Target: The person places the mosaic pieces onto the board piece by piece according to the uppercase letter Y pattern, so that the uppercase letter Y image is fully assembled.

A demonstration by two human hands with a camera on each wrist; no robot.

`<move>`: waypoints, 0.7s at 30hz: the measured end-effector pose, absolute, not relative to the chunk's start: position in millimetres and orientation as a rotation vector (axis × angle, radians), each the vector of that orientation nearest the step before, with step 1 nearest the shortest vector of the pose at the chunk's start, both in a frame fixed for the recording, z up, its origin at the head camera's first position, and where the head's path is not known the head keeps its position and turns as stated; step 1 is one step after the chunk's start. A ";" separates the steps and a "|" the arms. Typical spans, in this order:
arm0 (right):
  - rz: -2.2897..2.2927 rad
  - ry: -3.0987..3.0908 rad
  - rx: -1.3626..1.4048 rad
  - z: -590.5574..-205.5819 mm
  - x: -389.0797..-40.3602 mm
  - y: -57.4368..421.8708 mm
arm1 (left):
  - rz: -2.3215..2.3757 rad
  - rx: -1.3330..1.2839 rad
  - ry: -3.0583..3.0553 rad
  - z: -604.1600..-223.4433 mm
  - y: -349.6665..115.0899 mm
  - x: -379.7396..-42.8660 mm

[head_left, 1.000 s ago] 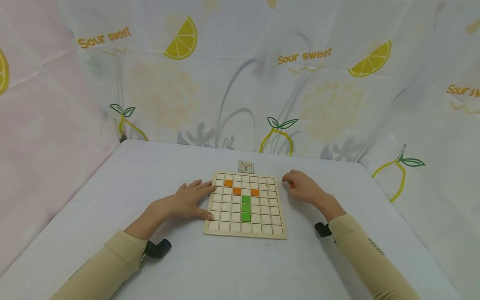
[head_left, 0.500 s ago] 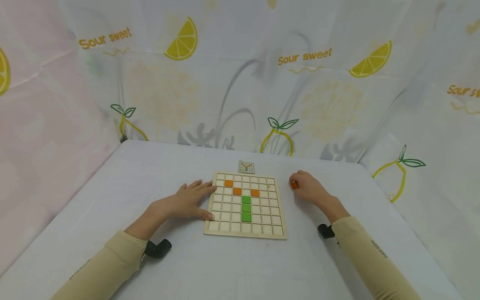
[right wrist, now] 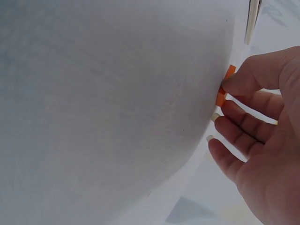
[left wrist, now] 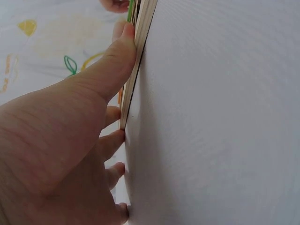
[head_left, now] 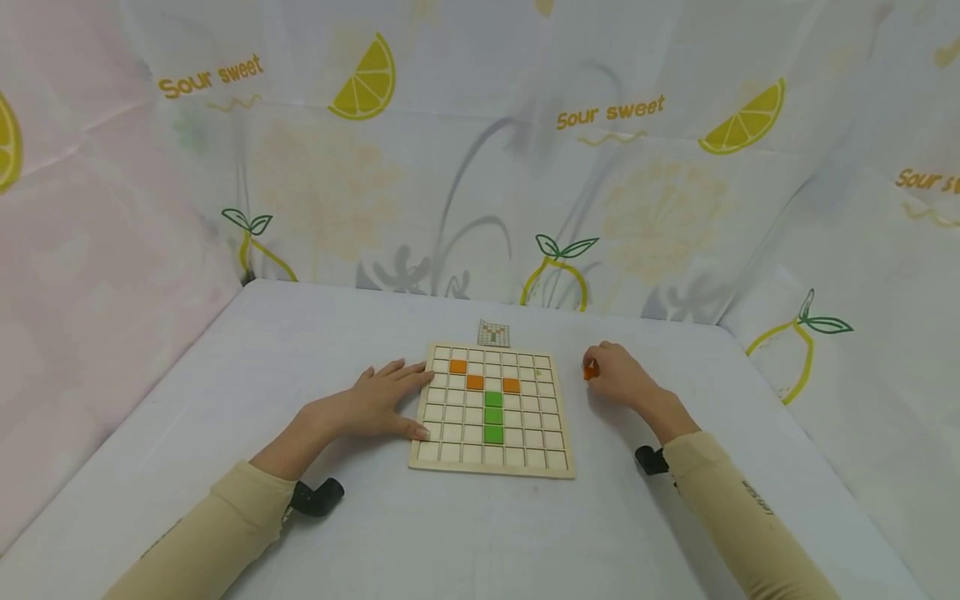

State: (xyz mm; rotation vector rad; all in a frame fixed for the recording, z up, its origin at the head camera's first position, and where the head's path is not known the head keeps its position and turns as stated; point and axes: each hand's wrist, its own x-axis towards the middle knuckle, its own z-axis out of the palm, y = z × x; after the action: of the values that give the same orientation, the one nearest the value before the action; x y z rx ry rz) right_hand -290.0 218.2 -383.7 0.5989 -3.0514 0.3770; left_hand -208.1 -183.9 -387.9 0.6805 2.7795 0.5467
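A square wooden grid board [head_left: 491,473] lies on the white table, with orange tiles [head_left: 458,367] and green tiles [head_left: 493,417] in some of its cells. My left hand [head_left: 378,402] spreads along the board's left side; its thumb and nearest fingertips overlap the rim. In the left wrist view, the thumb [left wrist: 117,58] lies against the board edge. To the right of the board, my right hand [head_left: 621,375] pinches an orange tile [head_left: 591,372] between thumb and fingers, close over the table. The thumb covers the middle of this orange piece [right wrist: 221,99] in the right wrist view.
A small card [head_left: 493,334] with a printed grid pattern lies just behind the board. White cloth [head_left: 480,167] with lemon prints hangs behind and beside the table [head_left: 450,533]. Black wrist mounts [head_left: 317,498] sit at both sleeves.
My right hand has moved slightly right, away from the board, and an orange tile now shows between its fingers. The left hand and the board stay in place.
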 end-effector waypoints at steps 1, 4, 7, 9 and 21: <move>0.374 -3.054 0.598 -383.6 -289.6 218.0 | 0.548 0.679 2.779 -387.6 -183.8 -208.0; 0.361 -3.061 0.591 -383.7 -288.9 218.2 | 0.549 0.676 2.781 -387.0 -183.8 -207.6; 0.349 -3.060 0.589 -384.1 -287.8 218.7 | 0.549 0.683 2.780 -386.8 -183.7 -207.5; 0.350 -3.052 0.607 -384.6 -287.5 219.1 | 0.548 0.684 2.778 -387.2 -183.7 -207.8; 0.336 -3.047 0.686 -384.8 -286.6 212.8 | 0.545 0.690 2.772 -387.5 -182.9 -209.7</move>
State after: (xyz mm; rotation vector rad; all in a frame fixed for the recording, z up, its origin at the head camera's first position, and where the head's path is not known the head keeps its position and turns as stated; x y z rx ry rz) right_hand -286.6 212.8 -384.8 0.6860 -3.0473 0.3357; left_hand -209.7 -182.9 -387.5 0.6904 2.7724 0.5454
